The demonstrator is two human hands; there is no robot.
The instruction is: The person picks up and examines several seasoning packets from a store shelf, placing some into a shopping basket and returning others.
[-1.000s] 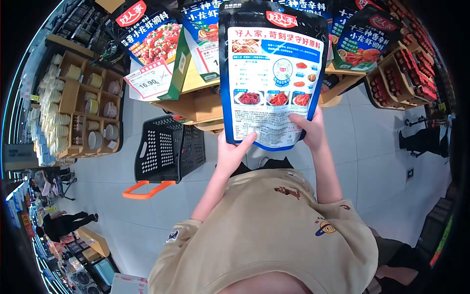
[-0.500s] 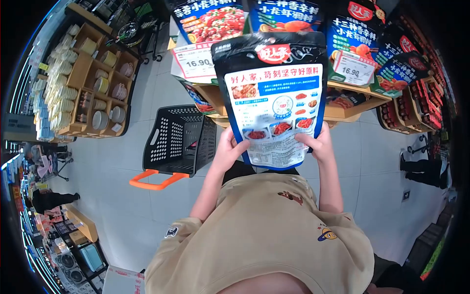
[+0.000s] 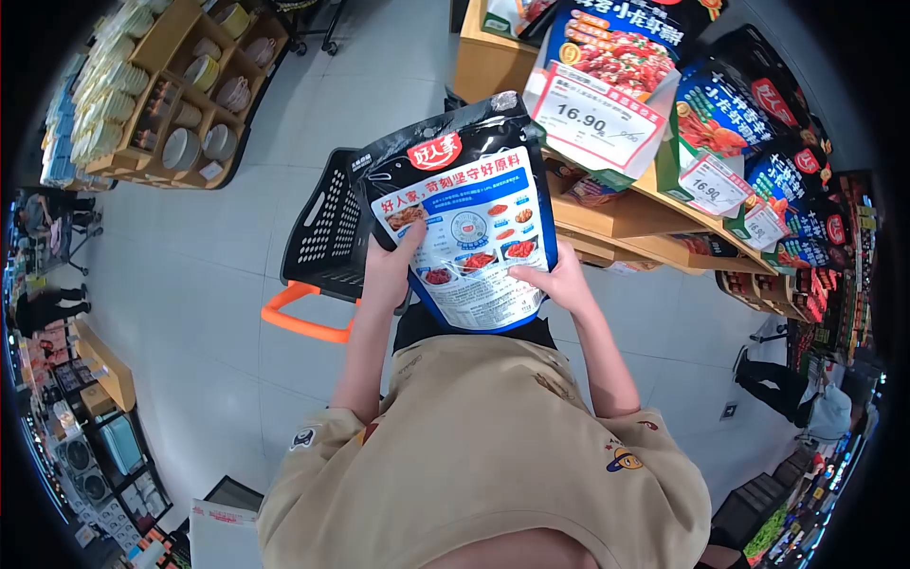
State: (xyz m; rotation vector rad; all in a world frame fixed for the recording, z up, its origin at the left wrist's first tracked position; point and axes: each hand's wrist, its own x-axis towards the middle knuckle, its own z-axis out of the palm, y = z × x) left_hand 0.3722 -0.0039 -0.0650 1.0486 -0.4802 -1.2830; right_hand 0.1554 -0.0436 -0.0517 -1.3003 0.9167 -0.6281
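Observation:
A black and blue pouch (image 3: 464,228) with a white printed panel is held up in front of my body, its printed back facing me and its top leaning slightly left. My left hand (image 3: 391,266) grips its left edge, the thumb lying on the panel. On the lower right side, my right hand (image 3: 559,280) pinches the pouch with the thumb on its face. The fingers behind the pouch are hidden. Beyond it, a white 16.90 price card (image 3: 599,119) stands before similar pouches (image 3: 716,119) on a wooden shelf (image 3: 616,223).
A black shopping basket (image 3: 327,237) with an orange handle (image 3: 303,318) is on the floor to the left. Wooden shelves of bowls (image 3: 156,104) stand at upper left. A person (image 3: 777,384) is at the far right, and a white box (image 3: 223,536) at lower left.
The pouch has moved left and tilted, and my left hand now holds it higher on its edge. The view has turned, so the display shelf appears further right.

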